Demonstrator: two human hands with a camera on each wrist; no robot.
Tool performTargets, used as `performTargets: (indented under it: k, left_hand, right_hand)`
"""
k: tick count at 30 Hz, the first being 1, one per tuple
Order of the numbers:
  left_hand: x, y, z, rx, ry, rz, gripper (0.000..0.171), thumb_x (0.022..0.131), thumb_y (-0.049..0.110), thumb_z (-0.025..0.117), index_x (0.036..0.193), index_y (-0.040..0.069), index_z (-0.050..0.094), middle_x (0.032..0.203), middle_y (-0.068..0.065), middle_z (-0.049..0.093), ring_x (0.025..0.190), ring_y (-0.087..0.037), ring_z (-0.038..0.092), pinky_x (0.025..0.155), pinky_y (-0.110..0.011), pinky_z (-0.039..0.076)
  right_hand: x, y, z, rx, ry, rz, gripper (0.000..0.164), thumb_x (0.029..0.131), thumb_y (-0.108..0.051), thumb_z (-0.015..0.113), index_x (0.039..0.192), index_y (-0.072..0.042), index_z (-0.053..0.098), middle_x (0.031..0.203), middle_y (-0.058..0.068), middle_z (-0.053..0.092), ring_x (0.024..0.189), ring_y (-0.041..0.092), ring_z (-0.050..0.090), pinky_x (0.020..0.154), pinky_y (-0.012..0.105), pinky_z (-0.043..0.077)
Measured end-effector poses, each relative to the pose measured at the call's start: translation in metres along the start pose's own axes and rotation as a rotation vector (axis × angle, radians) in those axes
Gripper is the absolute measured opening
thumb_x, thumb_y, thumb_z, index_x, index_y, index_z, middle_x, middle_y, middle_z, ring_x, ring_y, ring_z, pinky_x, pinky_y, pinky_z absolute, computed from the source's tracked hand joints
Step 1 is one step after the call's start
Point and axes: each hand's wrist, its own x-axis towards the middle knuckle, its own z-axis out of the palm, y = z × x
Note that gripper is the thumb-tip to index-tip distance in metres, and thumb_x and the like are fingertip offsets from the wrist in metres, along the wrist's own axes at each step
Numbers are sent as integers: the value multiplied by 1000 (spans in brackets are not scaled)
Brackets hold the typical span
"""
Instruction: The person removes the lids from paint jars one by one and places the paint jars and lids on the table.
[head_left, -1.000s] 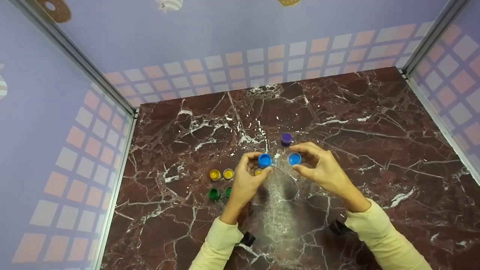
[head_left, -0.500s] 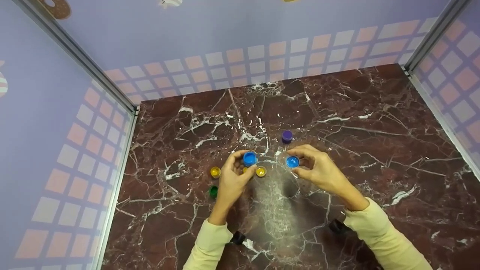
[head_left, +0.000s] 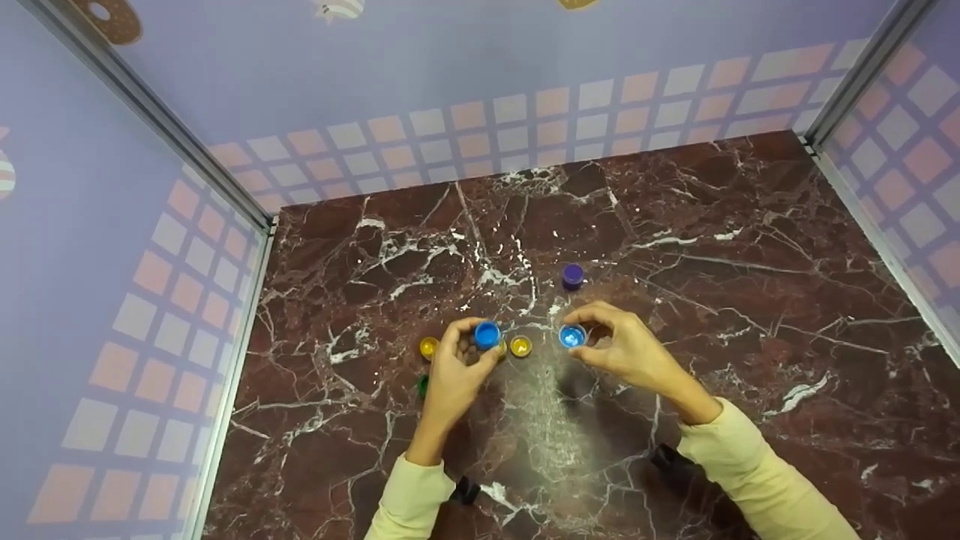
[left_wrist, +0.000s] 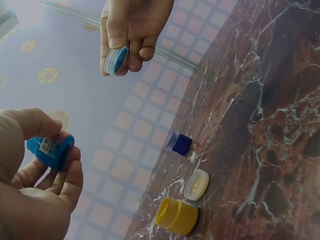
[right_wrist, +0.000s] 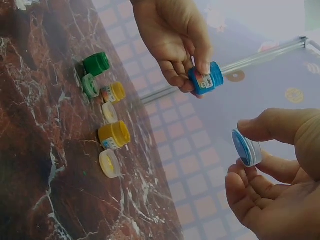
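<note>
My left hand (head_left: 457, 375) grips a small blue paint jar (head_left: 487, 335) with its mouth uncovered; a printed label shows on its side in both wrist views. Between thumb and fingers, my right hand (head_left: 630, 352) pinches a clear lid (head_left: 572, 337) whose inside is coated with blue paint. Jar and lid are held apart, above the table. Below the left hand stands an open yellow paint jar (left_wrist: 177, 216), with its paint-stained lid (head_left: 520, 346) beside it. A purple paint jar (head_left: 573, 277) stands behind the right hand.
Left of my left hand are another open yellow jar (right_wrist: 114, 92) with its lid (right_wrist: 109, 113), and an open green jar (right_wrist: 96, 63) with its lid (right_wrist: 90, 85). The marbled table (head_left: 720, 300) is bordered by printed panels at the back and sides.
The left hand has moved left with the blue jar, uncovering the yellow lid and hiding more of the jars at left. The right hand has shifted slightly left and nearer with its lid.
</note>
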Motion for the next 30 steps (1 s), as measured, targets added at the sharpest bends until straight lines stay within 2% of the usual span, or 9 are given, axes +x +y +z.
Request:
performTargets:
  k: [7, 12, 19, 22, 26, 30]
  left_hand:
    - [-7, -13, -1, 85, 4, -21, 41, 88, -2, 76, 125, -7, 59, 120, -20, 63, 102, -25, 64, 92, -35, 56]
    - [-13, -20, -1, 180, 14, -23, 39, 86, 2, 79, 122, -3, 63, 120, -17, 63, 102, -29, 65, 91, -46, 57]
    - [-19, -31, 4, 291, 25, -33, 38, 85, 7, 81, 122, 5, 69, 121, -11, 69, 106, -25, 62, 94, -46, 52]
    - [-22, -35, 7, 336, 42, -50, 38, 85, 9, 82, 121, 6, 70, 120, -11, 70, 103, -25, 62, 90, -45, 53]
    - [-26, -39, 11, 393, 70, -73, 38, 84, 10, 84, 120, 5, 70, 116, -11, 71, 99, -27, 64, 86, -46, 54]
    - [-29, -45, 14, 410, 85, -54, 38, 83, 10, 84, 118, 4, 71, 115, -11, 71, 104, -28, 65, 90, -48, 54]
  right_hand:
    - [2, 2, 15, -83, 66, -75, 38, 77, 7, 83, 113, 4, 70, 101, 9, 67, 83, 23, 61, 70, 27, 55]
    - [3, 5, 25, -97, 66, -107, 38, 76, 9, 83, 112, 6, 69, 105, 10, 68, 83, 26, 61, 71, 33, 57]
    - [2, 11, 35, -120, 28, -88, 40, 75, 13, 80, 112, 5, 69, 100, 12, 65, 82, 32, 63, 71, 37, 59]
    - [3, 15, 38, -123, 13, -84, 39, 76, 13, 80, 112, 5, 69, 101, 13, 64, 82, 34, 63, 71, 38, 59]
    - [4, 20, 42, -161, -10, -78, 36, 77, 9, 81, 111, 4, 70, 102, 12, 66, 83, 28, 64, 72, 36, 60]
    - [3, 24, 45, -179, -37, -38, 34, 78, 5, 82, 111, 2, 70, 99, 11, 66, 83, 24, 64, 72, 33, 59]
